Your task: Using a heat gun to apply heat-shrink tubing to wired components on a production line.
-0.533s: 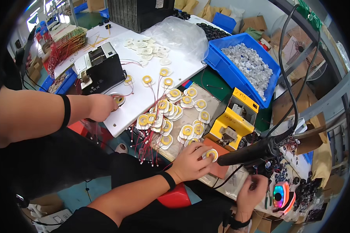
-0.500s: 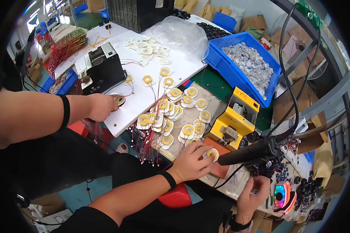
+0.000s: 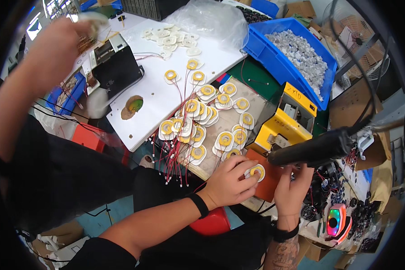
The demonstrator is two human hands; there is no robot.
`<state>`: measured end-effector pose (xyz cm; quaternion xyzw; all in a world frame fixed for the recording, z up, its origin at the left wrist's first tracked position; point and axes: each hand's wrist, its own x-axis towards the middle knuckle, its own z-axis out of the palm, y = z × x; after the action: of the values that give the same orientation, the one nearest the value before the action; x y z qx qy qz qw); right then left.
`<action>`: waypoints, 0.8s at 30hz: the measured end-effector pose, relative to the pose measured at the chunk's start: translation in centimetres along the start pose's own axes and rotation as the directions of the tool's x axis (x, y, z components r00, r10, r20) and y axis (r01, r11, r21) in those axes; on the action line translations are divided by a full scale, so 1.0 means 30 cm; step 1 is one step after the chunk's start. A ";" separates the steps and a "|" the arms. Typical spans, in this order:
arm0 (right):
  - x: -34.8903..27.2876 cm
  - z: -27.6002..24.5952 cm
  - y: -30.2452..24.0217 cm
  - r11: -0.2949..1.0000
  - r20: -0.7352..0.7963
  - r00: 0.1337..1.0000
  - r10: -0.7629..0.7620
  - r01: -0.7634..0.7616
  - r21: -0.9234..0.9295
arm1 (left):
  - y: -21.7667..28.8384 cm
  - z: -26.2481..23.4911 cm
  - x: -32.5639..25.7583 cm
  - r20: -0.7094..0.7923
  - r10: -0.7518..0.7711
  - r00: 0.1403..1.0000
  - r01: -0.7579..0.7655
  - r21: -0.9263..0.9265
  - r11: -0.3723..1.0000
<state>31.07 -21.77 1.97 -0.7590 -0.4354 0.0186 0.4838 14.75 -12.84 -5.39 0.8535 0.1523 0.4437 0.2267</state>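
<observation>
My left hand [image 3: 233, 181] is closed on a white plastic disc with a yellow ring [image 3: 256, 173], holding it by its edge over an orange-brown block [image 3: 266, 189]. To its right, my right hand [image 3: 294, 191] is raised with thumb and fingers bent together around a small, partly hidden silvery thing. A thick black cylindrical tool [image 3: 310, 150] passes above that hand and covers some of its fingertips. Beyond my left hand lie several more white discs with yellow rings [image 3: 225, 140], many trailing thin red and black wires [image 3: 177, 164].
A yellow machine [image 3: 281, 121] stands behind the block. Farther back is a blue bin [image 3: 292, 63] of clear plastic parts. A black machine [image 3: 114, 67] sits on the white table [image 3: 159, 101]. At left, a co-worker's arm [image 3: 45, 67] is raised. A lit multicoloured device [image 3: 335, 220] stands at right.
The co-worker's hand has lifted off the white table toward the upper left, baring a hole there. My right hand has moved up, nearer the disc in my left hand. The view has shifted slightly.
</observation>
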 end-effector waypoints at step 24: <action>0.143 0.044 -0.031 0.932 0.239 0.963 -0.121 0.193 -0.307 | -0.029 -0.022 -0.004 0.127 -0.112 0.986 0.124 -0.093 0.988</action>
<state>32.54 -17.78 3.66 -0.7846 -0.5421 -0.0105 0.3008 14.09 -11.99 -5.61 0.8560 0.1660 0.3838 0.3040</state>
